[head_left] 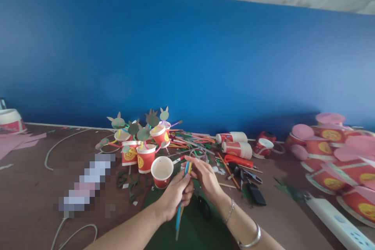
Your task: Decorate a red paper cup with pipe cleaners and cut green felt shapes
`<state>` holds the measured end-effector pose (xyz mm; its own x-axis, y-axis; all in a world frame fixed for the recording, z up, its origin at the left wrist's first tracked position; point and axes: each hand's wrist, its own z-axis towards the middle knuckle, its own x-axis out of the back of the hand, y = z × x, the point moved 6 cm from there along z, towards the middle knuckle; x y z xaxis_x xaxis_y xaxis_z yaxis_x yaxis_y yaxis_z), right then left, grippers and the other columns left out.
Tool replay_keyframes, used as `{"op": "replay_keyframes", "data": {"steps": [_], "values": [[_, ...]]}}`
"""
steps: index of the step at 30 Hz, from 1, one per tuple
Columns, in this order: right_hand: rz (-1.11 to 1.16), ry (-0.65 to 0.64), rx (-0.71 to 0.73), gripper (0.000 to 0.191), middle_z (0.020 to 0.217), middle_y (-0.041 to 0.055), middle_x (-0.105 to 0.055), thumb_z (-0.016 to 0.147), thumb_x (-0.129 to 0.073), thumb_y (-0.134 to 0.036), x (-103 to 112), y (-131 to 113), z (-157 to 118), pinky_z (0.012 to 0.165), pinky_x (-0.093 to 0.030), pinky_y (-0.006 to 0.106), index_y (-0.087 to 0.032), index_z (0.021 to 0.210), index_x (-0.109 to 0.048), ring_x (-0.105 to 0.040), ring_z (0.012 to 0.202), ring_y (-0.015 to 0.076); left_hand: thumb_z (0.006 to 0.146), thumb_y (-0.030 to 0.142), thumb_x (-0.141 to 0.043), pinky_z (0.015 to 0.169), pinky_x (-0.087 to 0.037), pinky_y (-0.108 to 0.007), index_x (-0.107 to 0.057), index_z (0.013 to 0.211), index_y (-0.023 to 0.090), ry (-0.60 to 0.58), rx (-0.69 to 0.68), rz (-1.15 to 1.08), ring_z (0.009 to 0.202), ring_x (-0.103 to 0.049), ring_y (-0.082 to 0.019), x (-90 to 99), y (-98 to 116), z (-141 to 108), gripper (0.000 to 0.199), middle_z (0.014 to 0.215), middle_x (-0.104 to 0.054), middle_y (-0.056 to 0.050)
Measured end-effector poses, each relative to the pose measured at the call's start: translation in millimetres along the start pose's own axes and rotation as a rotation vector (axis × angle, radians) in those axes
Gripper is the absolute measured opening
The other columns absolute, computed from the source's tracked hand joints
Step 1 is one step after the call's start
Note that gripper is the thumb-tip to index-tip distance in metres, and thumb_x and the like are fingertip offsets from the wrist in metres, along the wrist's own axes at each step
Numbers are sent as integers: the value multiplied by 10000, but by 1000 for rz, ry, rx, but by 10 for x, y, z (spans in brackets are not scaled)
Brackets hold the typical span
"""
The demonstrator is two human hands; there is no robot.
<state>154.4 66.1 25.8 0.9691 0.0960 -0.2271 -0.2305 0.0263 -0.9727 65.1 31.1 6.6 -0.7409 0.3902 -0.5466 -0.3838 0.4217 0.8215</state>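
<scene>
My left hand (177,194) is closed around a few drinking straws (178,218), a blue and a yellow one among them, which stand tilted. Flat and stretched out, the fingers of my right hand (206,177) are at the straws' upper ends; whether they press on them I cannot tell. Just left of the hands, an open paper cup (162,171) stands upright. Behind it are red paper cups (145,158) with straws and green paper animal heads (143,133) fixed to them. Beneath my hands lies a dark green sheet (164,230).
Loose straws (187,140) lie along the wall. Stacked cups (237,150), a red utility knife (238,161) and a black object (256,194) lie to the right. Further right are a white power strip (340,218) and cups with pink paper (325,146). Pink paper (17,142) lies far left.
</scene>
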Motion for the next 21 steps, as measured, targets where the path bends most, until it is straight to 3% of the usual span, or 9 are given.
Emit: {"op": "replay_keyframes", "data": {"steps": [2, 6, 12, 15, 18, 21], "values": [[12, -4, -4, 402, 700, 35, -673, 805, -544, -508, -4, -6, 3, 598, -440, 261, -196, 996, -712, -505, 554, 113, 800, 492, -539, 374, -94, -186, -430, 886, 203, -5, -4, 9, 403, -182, -24, -8, 10, -3, 320, 573, -312, 94], [5, -8, -6, 351, 659, 34, -675, 694, -696, -434, -18, -31, 1, 509, -385, 233, -166, 918, -733, -432, 484, 84, 792, 494, -546, 376, -109, -182, -419, 885, 211, 3, 5, 20, 404, -203, -26, -2, -8, -1, 324, 574, -325, 94], [78, -29, -68, 332, 674, 54, -693, 652, -733, -420, -46, -8, -19, 654, -470, 298, -168, 867, -734, -594, 608, 158, 778, 517, -550, 367, -121, -178, -389, 831, 218, 18, 34, 24, 394, -204, -26, -1, -54, -2, 344, 567, -334, 97], [-16, -24, -51, 349, 691, 55, -696, 680, -700, -444, -47, -14, -19, 592, -460, 290, -166, 890, -726, -582, 576, 157, 757, 560, -549, 358, -101, -181, -397, 814, 213, 26, 54, 36, 384, -181, -25, -10, -39, -12, 383, 545, -302, 104], [-221, 33, 65, 350, 766, 60, -700, 821, -533, -452, 24, -97, 7, 661, -463, 311, -185, 973, -700, -605, 684, 182, 736, 585, -552, 355, -60, -188, -421, 817, 208, 78, 39, 46, 379, -141, -22, 26, 6, -3, 407, 528, -265, 110], [-567, 37, 311, 249, 871, 76, -683, 852, -481, -311, 75, -259, 21, 810, -438, 367, -196, 915, -694, -591, 882, 222, 712, 611, -555, 356, -27, -193, -429, 811, 209, 201, 19, 54, 372, -113, -22, 130, 19, 26, 432, 506, -230, 117]]}}
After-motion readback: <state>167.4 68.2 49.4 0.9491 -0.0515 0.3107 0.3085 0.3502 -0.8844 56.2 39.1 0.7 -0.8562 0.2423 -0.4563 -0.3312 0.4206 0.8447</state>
